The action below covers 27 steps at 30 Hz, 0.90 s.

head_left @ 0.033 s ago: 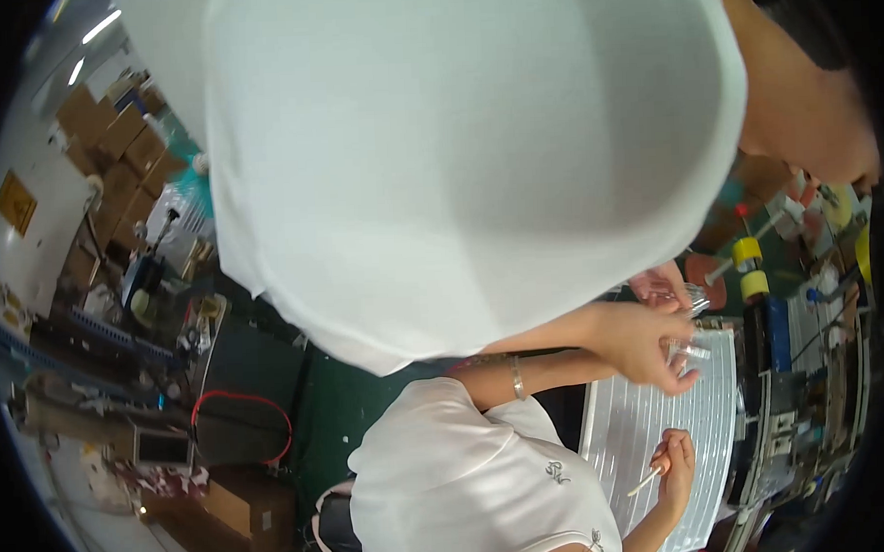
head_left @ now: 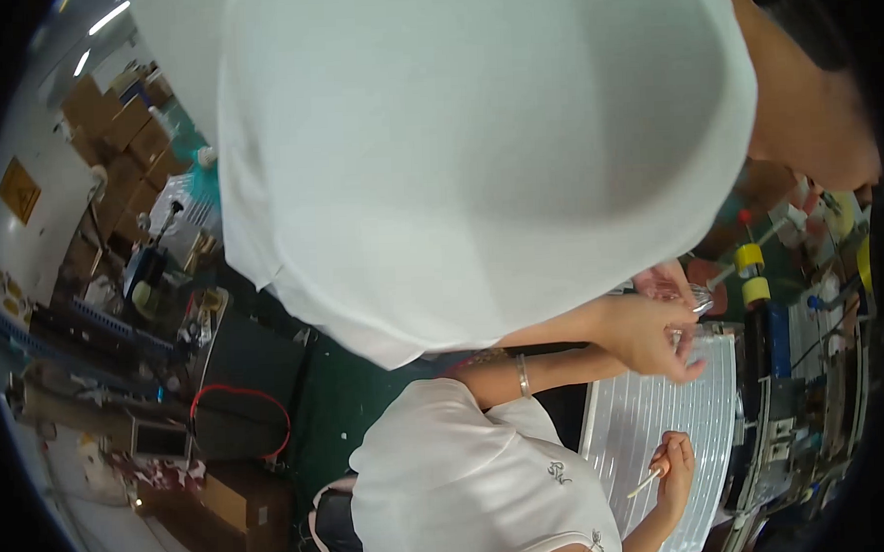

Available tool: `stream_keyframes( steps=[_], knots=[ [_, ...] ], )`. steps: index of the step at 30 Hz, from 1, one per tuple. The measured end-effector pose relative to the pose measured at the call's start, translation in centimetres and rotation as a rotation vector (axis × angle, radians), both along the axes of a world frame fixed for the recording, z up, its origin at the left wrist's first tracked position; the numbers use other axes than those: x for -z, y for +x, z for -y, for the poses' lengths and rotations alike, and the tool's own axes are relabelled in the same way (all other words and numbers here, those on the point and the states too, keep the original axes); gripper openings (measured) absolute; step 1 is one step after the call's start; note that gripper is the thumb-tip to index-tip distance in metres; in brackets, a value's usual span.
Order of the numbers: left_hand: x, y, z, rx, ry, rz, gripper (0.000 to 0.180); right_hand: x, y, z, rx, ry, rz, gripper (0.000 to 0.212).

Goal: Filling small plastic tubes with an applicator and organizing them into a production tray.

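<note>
As we look down in the head view, our right hand (head_left: 676, 462) is closed around a pale stick (head_left: 644, 484), its free end jutting out over a ribbed tray (head_left: 651, 405); whether the two touch we cannot tell. We judge the stick light and fairly stiff, likely to snap if bent hard, and not slippery while dry. We would pinch it mid-shaft between thumb and forefinger (its other end is hidden by our fingers). Our left forearm (head_left: 572, 371), wearing a bracelet (head_left: 523, 375), runs behind a co-worker's hand (head_left: 644, 335), so we cannot tell whether our left hand is grasping anything. Beside that co-worker's hand shows a clear piece (head_left: 701, 299), probably thin and easily creased.
</note>
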State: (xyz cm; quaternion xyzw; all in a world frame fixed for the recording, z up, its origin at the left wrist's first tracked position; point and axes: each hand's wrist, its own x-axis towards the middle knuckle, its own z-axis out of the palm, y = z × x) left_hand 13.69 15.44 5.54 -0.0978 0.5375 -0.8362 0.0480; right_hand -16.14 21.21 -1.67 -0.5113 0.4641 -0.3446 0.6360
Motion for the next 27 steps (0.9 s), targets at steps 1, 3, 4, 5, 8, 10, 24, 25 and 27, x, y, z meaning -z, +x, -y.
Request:
stream_keyframes(
  steps=[1, 3, 4, 5, 8, 10, 24, 25, 27],
  knots=[
    [0.4, -0.3, 0.2, -0.133, 0.060, 0.037, 0.054, -0.1, 0.0, 0.1, -0.011, 0.007, -0.012, 0.019],
    [1.8, -1.4, 0.8, -0.530, -0.212, 0.170, 0.045, -0.2, 0.0, 0.4, -0.028, 0.023, -0.033, 0.021],
    [3.1, -2.6, 0.5, -0.807, -0.511, 0.311, 0.038, -0.2, 0.0, 0.6, -0.054, 0.011, -0.038, 0.021],
    [4.6, -3.1, 0.2, -1.039, -0.813, 0.656, 0.034, -0.3, 0.1, 0.8, -0.080, 0.000, -0.043, 0.021],
    [9.0, -3.9, -0.4, -1.164, -1.678, 2.757, 0.028, -0.3, 0.4, 1.4, -0.115, -0.011, -0.063, 0.022],
    [11.0, -3.4, -1.1, -1.100, -1.659, 2.873, 0.021, -0.3, 0.7, 1.5, -0.143, -0.009, -0.077, 0.022],
    [11.8, -5.7, -6.9, -0.533, -2.255, 2.094, 0.036, -0.2, -0.2, -2.9, 0.024, -0.021, 0.056, 0.032],
    [11.5, -6.0, -7.1, -0.557, -2.287, 2.073, 0.035, -0.1, -0.5, -3.2, 0.030, -0.014, 0.070, 0.036],
    [10.5, -6.0, -7.0, -0.376, -2.539, 1.990, 0.033, 0.1, -0.7, -3.7, 0.065, 0.014, 0.053, 0.033]
  ],
)
